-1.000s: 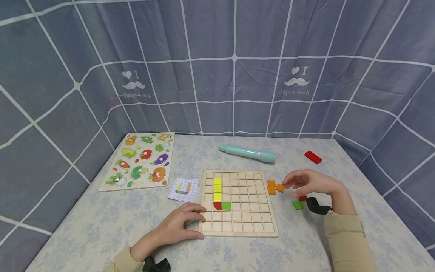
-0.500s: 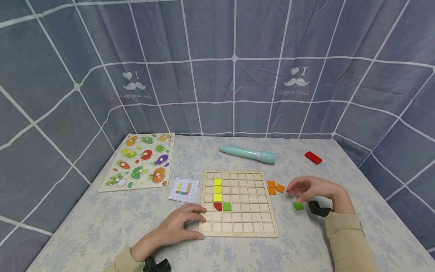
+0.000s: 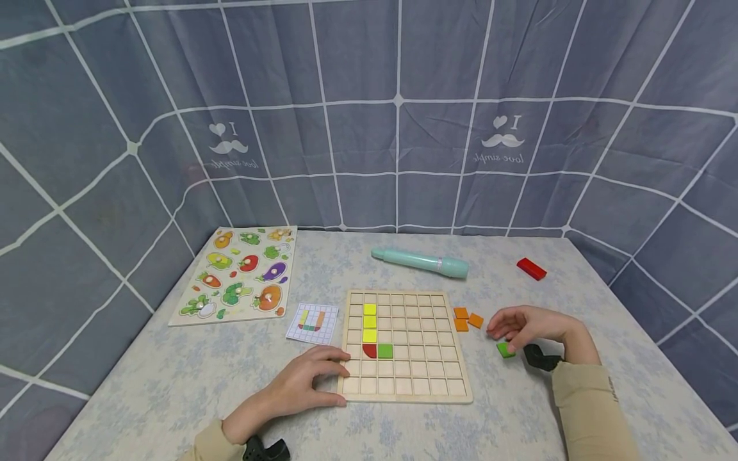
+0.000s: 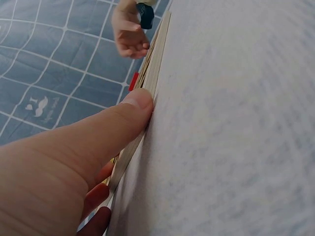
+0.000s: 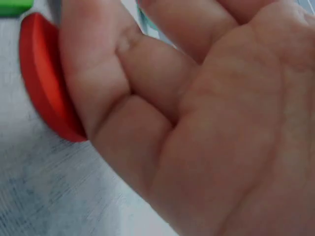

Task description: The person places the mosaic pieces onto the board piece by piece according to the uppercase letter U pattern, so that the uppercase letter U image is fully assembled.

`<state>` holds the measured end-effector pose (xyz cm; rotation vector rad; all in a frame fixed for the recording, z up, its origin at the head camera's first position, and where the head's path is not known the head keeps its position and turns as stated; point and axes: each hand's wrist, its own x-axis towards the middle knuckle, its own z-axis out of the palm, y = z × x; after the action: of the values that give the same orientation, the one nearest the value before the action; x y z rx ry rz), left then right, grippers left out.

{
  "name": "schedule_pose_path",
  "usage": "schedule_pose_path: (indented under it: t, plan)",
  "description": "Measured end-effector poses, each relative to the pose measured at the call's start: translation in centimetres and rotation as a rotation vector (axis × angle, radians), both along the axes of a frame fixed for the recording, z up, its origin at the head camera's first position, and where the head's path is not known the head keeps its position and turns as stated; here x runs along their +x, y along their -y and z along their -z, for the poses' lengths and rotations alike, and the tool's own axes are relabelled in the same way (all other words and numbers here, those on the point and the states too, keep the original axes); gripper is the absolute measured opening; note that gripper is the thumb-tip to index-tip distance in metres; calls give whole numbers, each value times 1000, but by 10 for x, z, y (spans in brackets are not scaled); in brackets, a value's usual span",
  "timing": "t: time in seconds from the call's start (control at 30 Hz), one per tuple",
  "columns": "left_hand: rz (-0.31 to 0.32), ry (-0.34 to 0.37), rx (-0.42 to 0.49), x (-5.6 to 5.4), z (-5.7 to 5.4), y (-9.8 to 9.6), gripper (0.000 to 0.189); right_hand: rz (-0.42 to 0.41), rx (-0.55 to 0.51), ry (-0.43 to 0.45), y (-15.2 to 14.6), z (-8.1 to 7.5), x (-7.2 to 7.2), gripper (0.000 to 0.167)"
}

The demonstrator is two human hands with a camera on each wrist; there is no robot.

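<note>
My left hand (image 3: 305,381) rests at the left edge of a wooden grid board (image 3: 423,371). Its fingertips lie on the rim, and in the left wrist view its thumb (image 4: 120,120) touches the board's side. In the board sit several yellow square tiles (image 3: 369,322), a red quarter-round tile (image 3: 369,351) and a green square tile (image 3: 385,351). My right hand (image 3: 536,324) hovers low at the right, fingers loosely bent, its thumb over a loose green tile (image 3: 503,349). The right wrist view shows a red curved tile (image 5: 47,81) beside a finger; the head view hides it.
Several orange tiles (image 3: 461,319) lie right of the board. A pattern card (image 3: 312,323) is on its left, and a vegetable puzzle board (image 3: 233,275) stands farther left. Behind are a mint-green pen-shaped tube (image 3: 419,262) and a red block (image 3: 531,269).
My right hand has shifted slightly right and nearer to me, away from the orange tiles. Its thumb now covers part of the green tile. My left hand has stayed still.
</note>
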<state>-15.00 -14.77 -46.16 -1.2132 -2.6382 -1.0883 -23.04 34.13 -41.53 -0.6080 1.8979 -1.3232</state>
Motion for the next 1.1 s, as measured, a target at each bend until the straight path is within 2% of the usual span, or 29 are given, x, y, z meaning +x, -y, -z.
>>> schedule_pose_path:
  t: [0.3, 0.6, 0.8, 1.1]
  plan:
    - [4, -2, -1, 0, 0, -1, 33, -45, 11, 26, 2, 2, 0, 46]
    - [5, -25, 10, -1, 2, 0, 32, -37, 44, -90, 6, 3, 4, 42]
    - [5, -19, 10, -1, 2, 0, 32, 2, 81, -119, 7, 7, 6, 41]
    - [5, -22, 9, -2, 2, 0, 32, 62, 177, -229, 14, 6, 11, 35]
